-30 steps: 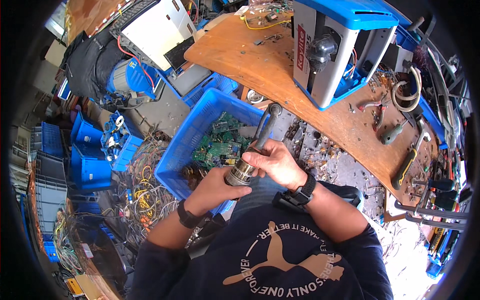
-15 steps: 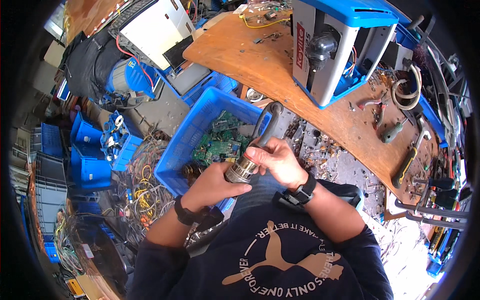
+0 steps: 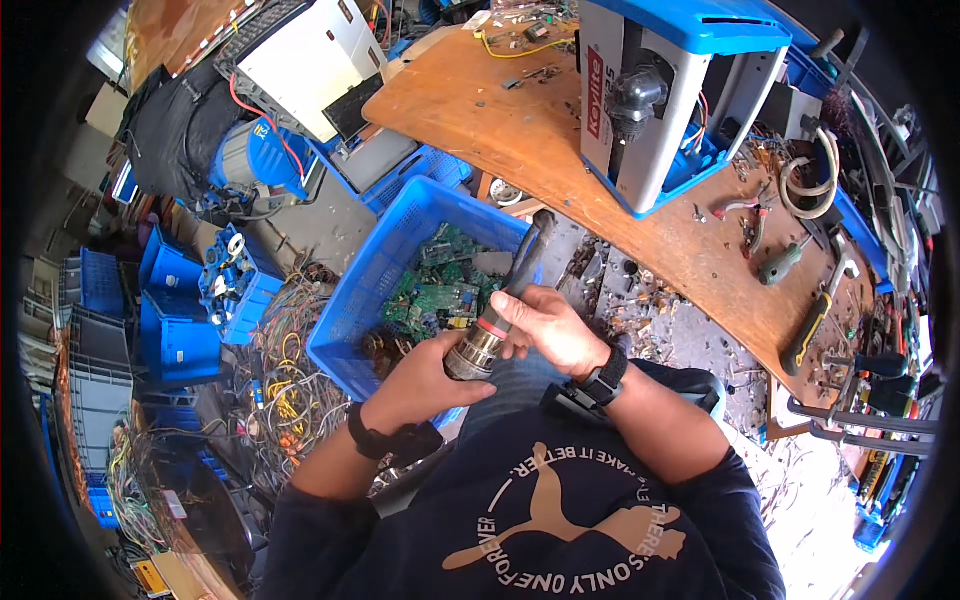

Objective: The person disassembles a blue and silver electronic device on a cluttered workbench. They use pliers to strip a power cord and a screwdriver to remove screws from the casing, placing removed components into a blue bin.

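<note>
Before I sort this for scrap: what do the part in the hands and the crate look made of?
Cylindrical part: likely bare metal, dull silver sheen, with a dark, matte, rubber-like cable leaving its top. Blue crate: moulded plastic, going by its even colour and lattice walls. Left hand and right hand both grip the part.

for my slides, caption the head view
Both hands grip a metal cylinder over a blue crate of circuit boards.

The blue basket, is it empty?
No, the blue basket holds a heap of green circuit boards.
</note>
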### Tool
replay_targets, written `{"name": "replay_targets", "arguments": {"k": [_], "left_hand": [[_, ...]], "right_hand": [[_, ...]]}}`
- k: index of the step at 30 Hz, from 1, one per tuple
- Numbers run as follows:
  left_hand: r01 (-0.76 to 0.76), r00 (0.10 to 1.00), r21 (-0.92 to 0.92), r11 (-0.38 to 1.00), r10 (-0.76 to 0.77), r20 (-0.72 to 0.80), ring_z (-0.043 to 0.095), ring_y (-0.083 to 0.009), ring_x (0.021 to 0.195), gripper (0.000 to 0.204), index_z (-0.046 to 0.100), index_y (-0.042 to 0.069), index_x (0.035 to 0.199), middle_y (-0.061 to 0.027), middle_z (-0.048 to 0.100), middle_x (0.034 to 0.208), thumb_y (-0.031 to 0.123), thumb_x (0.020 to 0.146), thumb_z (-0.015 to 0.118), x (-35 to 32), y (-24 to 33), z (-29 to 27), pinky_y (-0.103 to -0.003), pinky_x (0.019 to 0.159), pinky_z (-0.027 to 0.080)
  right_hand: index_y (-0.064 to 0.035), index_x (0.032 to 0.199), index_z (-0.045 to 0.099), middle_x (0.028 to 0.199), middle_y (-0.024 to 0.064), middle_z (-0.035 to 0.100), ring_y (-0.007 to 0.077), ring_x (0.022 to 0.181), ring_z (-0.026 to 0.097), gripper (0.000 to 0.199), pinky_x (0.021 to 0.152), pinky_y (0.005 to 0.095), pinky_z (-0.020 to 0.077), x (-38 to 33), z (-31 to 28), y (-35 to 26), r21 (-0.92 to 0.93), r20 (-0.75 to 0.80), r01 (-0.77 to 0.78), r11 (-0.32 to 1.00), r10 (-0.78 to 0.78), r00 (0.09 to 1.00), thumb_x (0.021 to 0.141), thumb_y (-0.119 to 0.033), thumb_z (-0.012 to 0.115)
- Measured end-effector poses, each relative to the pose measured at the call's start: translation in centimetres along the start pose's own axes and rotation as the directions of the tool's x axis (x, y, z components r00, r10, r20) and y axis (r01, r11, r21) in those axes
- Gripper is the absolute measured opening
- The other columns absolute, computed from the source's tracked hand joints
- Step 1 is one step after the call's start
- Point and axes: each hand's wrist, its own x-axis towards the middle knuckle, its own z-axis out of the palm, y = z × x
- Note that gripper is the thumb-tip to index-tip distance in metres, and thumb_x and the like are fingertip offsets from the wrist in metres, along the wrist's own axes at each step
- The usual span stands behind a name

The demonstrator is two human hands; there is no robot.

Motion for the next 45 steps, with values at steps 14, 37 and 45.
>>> {"name": "replay_targets", "arguments": {"k": [14,37,45], "left_hand": [[-0.077,0.997,-0.087,0.993,0.076,-0.010,0.057,-0.0137,0.088,0.057,0.057,0.000,0.115,-0.0066,0.063,0.097,0.018,0.068,0.083,-0.9,-3.9,0.4,-0.032,0.082,0.047],[-0.133,0.990,-0.154,0.979,0.139,0.032,0.059,-0.0248,0.107,0.065,0.053,0.003,0.128,-0.0126,0.063,0.113,0.027,0.074,0.080,-1.1,-8.3,-0.5,-0.036,0.095,0.045],[0.194,0.971,-0.362,0.912,-0.231,-0.061,0.062,-0.0150,0.083,0.038,0.065,0.001,0.109,-0.0070,0.067,0.093,0.030,0.085,0.069,3.2,-18.3,-4.9,-0.031,0.072,0.051]], "right_hand": [[-0.0015,0.091,0.068,0.067,0.0053,0.064,0.0120,0.059,0.061,0.041,0.053,0.0262,0.0485,0.4,1.0,0.1,-0.175,0.112,0.045,0.983,-0.026,0.993,0.094,-0.042,0.060],[0.0048,0.105,0.067,0.080,0.0041,0.065,0.0094,0.068,0.058,0.026,0.063,0.0254,0.0485,0.2,0.7,0.6,-0.124,0.161,-0.065,0.990,0.085,0.983,0.092,-0.017,0.065],[0.0049,0.107,0.067,0.081,0.0044,0.066,0.0096,0.069,0.058,0.027,0.064,0.0249,0.0484,1.4,-0.8,-0.6,-0.310,0.155,-0.037,0.950,0.089,0.984,0.090,-0.016,0.068]]}}
